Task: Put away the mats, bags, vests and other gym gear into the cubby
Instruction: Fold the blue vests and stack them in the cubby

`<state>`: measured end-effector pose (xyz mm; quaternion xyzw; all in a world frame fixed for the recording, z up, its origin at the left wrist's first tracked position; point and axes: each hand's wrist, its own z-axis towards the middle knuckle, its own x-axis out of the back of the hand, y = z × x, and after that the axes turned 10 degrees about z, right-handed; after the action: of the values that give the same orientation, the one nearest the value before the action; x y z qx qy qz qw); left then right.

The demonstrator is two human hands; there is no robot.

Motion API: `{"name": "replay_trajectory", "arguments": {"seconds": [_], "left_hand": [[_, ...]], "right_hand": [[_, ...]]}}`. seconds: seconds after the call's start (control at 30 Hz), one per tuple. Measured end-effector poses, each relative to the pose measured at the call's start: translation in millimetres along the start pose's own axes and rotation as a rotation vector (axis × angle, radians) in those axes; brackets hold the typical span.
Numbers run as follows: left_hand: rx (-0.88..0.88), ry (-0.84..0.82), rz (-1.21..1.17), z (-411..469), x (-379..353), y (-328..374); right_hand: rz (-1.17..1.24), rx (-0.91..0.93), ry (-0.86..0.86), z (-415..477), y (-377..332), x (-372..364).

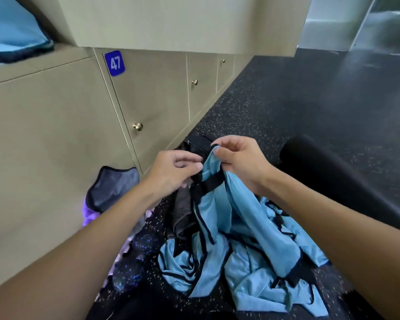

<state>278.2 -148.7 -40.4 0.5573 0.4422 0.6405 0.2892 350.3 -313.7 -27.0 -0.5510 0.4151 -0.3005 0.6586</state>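
You pinch the black-trimmed top of a blue vest [217, 204] in your right hand [240, 160], your left hand [171, 172] nipping the cloth just beside it, probably to draw it clear of the vest heap [252, 262] on the floor [286, 100] by the cubby doors [148, 100].

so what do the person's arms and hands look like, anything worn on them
The left forearm and right forearm are bare right to the frame edge, with no sleeves in sight. The left hand and right hand wear no gloves, and no watch, bracelet or ring shows.
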Motion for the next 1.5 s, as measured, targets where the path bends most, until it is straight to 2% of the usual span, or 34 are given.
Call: {"name": "replay_trajectory", "arguments": {"seconds": [0.17, 0.3, 0.43, 0.6, 0.7, 0.77, 0.87, 0.93, 1.0, 1.07, 1.17, 1.23, 1.3, 1.33, 1.37, 1.43, 1.5], "left_hand": [[-0.050, 0.234, -0.141, -6, 52, 35], [-0.149, 0.373, -0.155, -17, 97, 69], [-0.240, 0.432, -0.127, -34, 137, 102], [-0.316, 0.489, -0.030, -62, 180, 136], [-0.240, 0.582, 0.084, -78, 213, 140], [-0.065, 0.523, 0.060, -90, 235, 133], [0.174, 0.237, -0.091, -105, 255, 119], [0.199, 0.074, -0.318, -109, 262, 114], [0.191, 0.026, -0.526, -113, 268, 118], [0.151, 0.072, -0.618, -116, 274, 126], [0.082, 0.334, -0.594, -114, 285, 127], [0.044, 0.512, -0.554, -114, 292, 121], [-0.002, 0.622, -0.434, -118, 299, 119], [-0.031, 0.646, -0.381, -121, 302, 120], [-0.067, 0.658, -0.342, -124, 305, 123], [-0.152, 0.644, -0.278, -128, 310, 127], [-0.202, 0.641, -0.182, -128, 313, 126]], "right_hand": [[0.120, 0.042, -0.021, 0, -30, -40], [0.022, 0.132, -0.129, 1, -46, -74], [-0.071, 0.221, -0.282, -3, -65, -119], [-0.184, 0.357, -0.151, 4, -88, -175], [-0.136, 0.431, -0.145, 11, -117, -197], [-0.084, 0.413, -0.146, 15, -141, -209], [-0.051, 0.415, -0.221, 20, -171, -233], [-0.111, 0.470, -0.283, 22, -182, -251], [-0.193, 0.478, -0.372, 20, -185, -265], [-0.265, 0.430, -0.474, 16, -184, -276], [-0.281, 0.338, -0.585, 11, -180, -282], [-0.220, 0.364, -0.549, 10, -177, -284], [-0.128, 0.389, -0.432, 14, -169, -283], [-0.104, 0.327, -0.394, 18, -164, -282], [-0.076, 0.189, -0.434, 21, -158, -281], [0.054, -0.158, -0.656, 24, -144, -284], [0.231, -0.333, -0.853, 24, -133, -294]]}}
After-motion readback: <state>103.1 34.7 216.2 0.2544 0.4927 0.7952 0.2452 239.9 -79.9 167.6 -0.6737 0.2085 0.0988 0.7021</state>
